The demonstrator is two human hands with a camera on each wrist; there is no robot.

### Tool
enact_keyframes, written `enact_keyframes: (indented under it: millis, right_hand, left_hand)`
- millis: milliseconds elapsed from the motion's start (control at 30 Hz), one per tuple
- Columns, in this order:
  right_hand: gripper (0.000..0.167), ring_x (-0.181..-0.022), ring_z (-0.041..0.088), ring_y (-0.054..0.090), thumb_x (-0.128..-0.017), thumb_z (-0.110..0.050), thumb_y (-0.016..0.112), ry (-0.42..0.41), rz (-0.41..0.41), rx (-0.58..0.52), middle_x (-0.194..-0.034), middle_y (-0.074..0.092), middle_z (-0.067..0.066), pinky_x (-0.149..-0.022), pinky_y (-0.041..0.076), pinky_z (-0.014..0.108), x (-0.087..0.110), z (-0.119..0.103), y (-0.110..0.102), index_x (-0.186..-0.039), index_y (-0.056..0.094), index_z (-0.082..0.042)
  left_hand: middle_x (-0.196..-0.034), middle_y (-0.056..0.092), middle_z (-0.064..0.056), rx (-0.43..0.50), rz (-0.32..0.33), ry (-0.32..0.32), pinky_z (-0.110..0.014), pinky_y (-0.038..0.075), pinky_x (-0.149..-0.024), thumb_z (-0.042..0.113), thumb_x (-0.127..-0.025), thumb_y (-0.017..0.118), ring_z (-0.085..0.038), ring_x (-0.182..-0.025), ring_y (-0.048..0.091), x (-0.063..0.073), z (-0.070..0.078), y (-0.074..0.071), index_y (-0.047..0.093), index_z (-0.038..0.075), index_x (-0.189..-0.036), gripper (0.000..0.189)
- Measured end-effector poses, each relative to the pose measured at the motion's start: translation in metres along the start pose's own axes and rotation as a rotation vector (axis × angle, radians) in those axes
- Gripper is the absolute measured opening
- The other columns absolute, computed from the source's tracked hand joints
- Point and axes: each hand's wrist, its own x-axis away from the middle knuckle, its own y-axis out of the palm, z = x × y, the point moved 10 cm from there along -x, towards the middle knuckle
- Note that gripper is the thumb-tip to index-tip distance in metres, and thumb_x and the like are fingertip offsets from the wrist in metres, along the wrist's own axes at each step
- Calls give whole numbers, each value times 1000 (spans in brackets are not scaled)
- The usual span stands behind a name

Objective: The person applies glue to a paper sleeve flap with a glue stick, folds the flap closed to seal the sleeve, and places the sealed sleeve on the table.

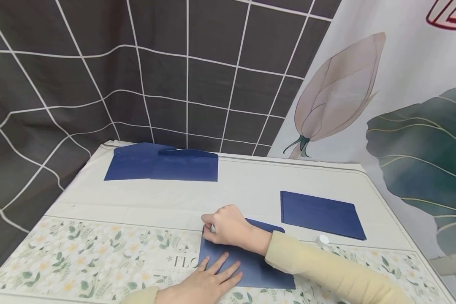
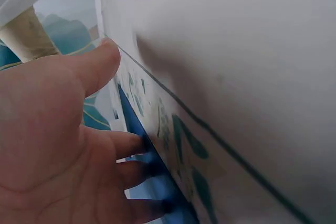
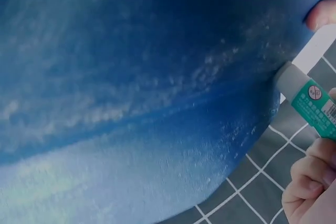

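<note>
A dark blue paper envelope [image 1: 266, 270] lies on the table in front of me, its flap spread open. My right hand [image 1: 228, 226] grips a glue stick [image 3: 315, 100] with a green label, and its tip meets the paper near the crease at the envelope's left end. Whitish glue streaks run along the blue paper in the right wrist view. My left hand [image 1: 209, 278] rests on the envelope's lower left part with fingers spread and straight, holding it down. In the left wrist view the fingertips [image 2: 152, 169] lie over the blue paper.
A small white cap [image 1: 322, 240] stands right of the right forearm. Another blue envelope [image 1: 323, 215] lies behind it. Two overlapping blue envelopes [image 1: 163, 164] sit at the table's back left. A flower-printed cloth [image 1: 80, 257] covers the table, and a dark grid curtain [image 1: 156, 76] hangs behind.
</note>
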Motion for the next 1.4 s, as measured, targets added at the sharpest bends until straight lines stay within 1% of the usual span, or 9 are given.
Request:
enact_keyframes:
  millis: [133, 233, 300, 533, 767, 900, 1100, 1233, 1400]
  right_hand:
    - [18, -39, -1, 29, -77, -23, 67, 24, -49, 11, -42, 48, -12, -40, 24, 14, 1, 4, -1, -63, 56, -25]
    - [18, -39, -1, 29, -77, -23, 67, 38, -79, 24, -42, 47, -12, -40, 23, 14, 2, 7, -1, -63, 56, -25]
    - [19, -39, -1, 28, -76, -22, 67, 39, -83, 30, -41, 45, -12, -40, 23, 14, 3, 8, -2, -61, 55, -25]
    - [21, -38, -1, 27, -75, -22, 68, 56, -56, 33, -40, 45, -12, -40, 21, 14, 11, 13, -5, -60, 53, -25]
    - [24, -38, -1, 29, -74, -21, 68, 83, -27, 26, -41, 46, -12, -41, 20, 13, 22, 20, -10, -59, 50, -24]
    - [27, -39, -2, 27, -73, -21, 69, 107, -6, 37, -40, 44, -12, -41, 19, 14, 29, 26, -13, -58, 47, -24]
    - [28, -40, -2, 27, -72, -21, 69, 139, -2, 44, -40, 41, -13, -42, 19, 14, 41, 34, -15, -58, 45, -24]
    - [28, -41, -2, 28, -72, -21, 70, 154, -3, 53, -41, 40, -14, -42, 21, 14, 48, 39, -18, -58, 45, -24]
    - [29, -42, -2, 27, -71, -21, 70, 175, -1, 53, -42, 39, -15, -43, 22, 14, 58, 47, -20, -58, 44, -24]
  left_hand:
    - [-159, 28, -1, -12, 24, 15, -57, 42, -102, 66, -90, 45, -30, -146, 26, -1, 2, -2, 34, 21, -150, 75]
    - [-159, 27, -1, -25, 22, 19, -56, 42, -102, 67, -90, 44, -30, -146, 25, -1, 2, -2, 33, 21, -150, 77]
    - [-159, 27, -1, -23, 16, 18, -57, 42, -102, 67, -90, 44, -30, -147, 25, -1, 1, -1, 32, 21, -151, 77]
    - [-160, 25, 1, 3, -13, -6, -55, 40, -105, 66, -89, 47, -27, -148, 22, 0, -1, 2, 32, 24, -151, 76]
    - [-159, 27, 0, -35, 2, 5, -54, 42, -103, 66, -90, 46, -28, -147, 24, 0, 0, 1, 33, 23, -151, 76]
    - [-159, 27, 0, -32, -4, 1, -55, 42, -103, 65, -90, 47, -28, -147, 24, 0, 1, 1, 34, 22, -150, 75]
    - [-159, 26, 2, -26, -12, -6, -56, 42, -103, 66, -89, 46, -28, -147, 23, -2, 0, 4, 34, 24, -150, 75]
    - [-159, 25, 1, 7, -9, 0, -57, 42, -102, 67, -89, 46, -28, -148, 22, -4, -3, 9, 33, 24, -150, 76]
    - [-159, 26, 2, -4, -5, -4, -57, 42, -102, 67, -89, 46, -28, -147, 24, -4, -2, 8, 34, 24, -150, 76]
